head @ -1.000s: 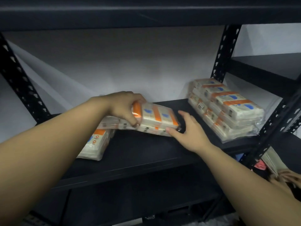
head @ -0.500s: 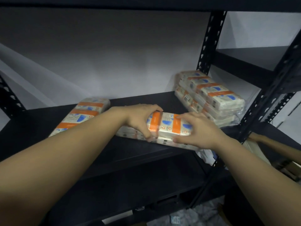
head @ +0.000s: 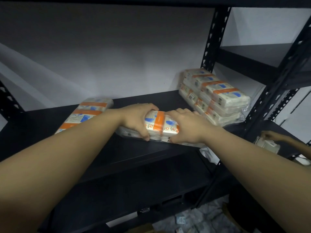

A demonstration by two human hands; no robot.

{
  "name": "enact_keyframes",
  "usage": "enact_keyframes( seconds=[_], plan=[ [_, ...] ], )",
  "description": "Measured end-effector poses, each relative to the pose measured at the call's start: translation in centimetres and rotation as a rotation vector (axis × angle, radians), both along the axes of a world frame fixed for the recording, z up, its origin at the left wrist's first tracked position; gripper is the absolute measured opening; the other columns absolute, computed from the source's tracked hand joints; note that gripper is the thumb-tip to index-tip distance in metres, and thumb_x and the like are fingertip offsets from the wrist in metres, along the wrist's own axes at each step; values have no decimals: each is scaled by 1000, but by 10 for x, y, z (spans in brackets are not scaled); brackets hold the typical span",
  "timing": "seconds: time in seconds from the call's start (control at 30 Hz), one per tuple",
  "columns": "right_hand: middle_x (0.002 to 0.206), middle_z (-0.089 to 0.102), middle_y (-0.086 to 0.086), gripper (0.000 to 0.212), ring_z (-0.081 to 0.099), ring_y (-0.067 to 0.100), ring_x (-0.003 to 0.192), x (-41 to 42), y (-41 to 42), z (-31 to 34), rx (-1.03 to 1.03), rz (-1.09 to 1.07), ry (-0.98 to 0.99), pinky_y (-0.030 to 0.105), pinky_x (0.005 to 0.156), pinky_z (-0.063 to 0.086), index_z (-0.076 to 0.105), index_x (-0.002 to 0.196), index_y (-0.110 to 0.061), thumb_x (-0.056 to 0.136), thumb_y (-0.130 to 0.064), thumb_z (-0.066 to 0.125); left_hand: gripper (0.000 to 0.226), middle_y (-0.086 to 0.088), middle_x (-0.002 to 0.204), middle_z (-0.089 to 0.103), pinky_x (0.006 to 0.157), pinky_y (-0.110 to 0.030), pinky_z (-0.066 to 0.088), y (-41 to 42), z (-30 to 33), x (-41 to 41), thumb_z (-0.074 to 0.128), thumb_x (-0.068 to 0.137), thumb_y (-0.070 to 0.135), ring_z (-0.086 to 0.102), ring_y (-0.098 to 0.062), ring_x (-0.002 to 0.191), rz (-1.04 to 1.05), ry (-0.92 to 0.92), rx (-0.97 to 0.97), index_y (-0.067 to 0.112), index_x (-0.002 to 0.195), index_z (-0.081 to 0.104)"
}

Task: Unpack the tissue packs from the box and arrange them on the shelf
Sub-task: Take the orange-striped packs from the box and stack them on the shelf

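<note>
Since half a second ago both hands have closed in tighter on the middle tissue pack (head: 160, 127), mid-frame on the black shelf (head: 42, 125). At left lies another tissue pack (head: 87, 113); the left hand (head: 136, 121) and right hand (head: 188, 127) grip the middle one (fingers curled over its ends); at right, stacked tissue packs (head: 217, 96).

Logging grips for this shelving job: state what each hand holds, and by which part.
Both hands hold one plastic-wrapped white tissue pack with orange bands on the black shelf: left hand grips its left end, right hand its right end.
</note>
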State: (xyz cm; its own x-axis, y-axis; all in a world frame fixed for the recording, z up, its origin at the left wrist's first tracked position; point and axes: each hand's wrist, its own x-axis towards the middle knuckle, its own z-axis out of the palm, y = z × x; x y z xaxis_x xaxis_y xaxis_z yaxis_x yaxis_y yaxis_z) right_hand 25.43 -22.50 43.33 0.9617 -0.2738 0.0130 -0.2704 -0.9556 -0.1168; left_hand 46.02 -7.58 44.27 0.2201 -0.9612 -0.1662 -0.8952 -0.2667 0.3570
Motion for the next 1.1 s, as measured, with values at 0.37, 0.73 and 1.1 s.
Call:
enact_keyframes(
  seconds=[0.37, 0.73, 1.1],
  plan=[
    [169, 26, 5, 91, 22, 24, 156, -54, -16, -21, 149, -147, -147, 45, 125, 23, 37, 156, -46, 77, -85, 59, 81, 1, 174, 1, 127, -58, 12, 47, -27, 3, 62, 84, 76, 5, -31, 159, 225, 2, -120, 64, 154, 21],
    [150, 42, -6, 79, 50, 3, 119, -76, -6, -60, 481, -265, -468, -8, 88, 33, 58, 146, -36, 74, -48, 89, 78, 14, 136, 61, 104, -30, 46, 69, -48, 1, 82, 83, 51, 60, -10, 118, 423, 339, -390, 45, 152, 47],
    [129, 65, -12, 71, 63, -7, 110, -86, -12, -46, 554, -270, -541, 12, 96, 52, 70, 131, -36, 65, -39, 96, 67, 17, 123, 69, 78, -4, 46, 65, -44, 8, 88, 79, 34, 63, 9, 101, 390, 417, -480, 33, 141, 64]
  ],
)
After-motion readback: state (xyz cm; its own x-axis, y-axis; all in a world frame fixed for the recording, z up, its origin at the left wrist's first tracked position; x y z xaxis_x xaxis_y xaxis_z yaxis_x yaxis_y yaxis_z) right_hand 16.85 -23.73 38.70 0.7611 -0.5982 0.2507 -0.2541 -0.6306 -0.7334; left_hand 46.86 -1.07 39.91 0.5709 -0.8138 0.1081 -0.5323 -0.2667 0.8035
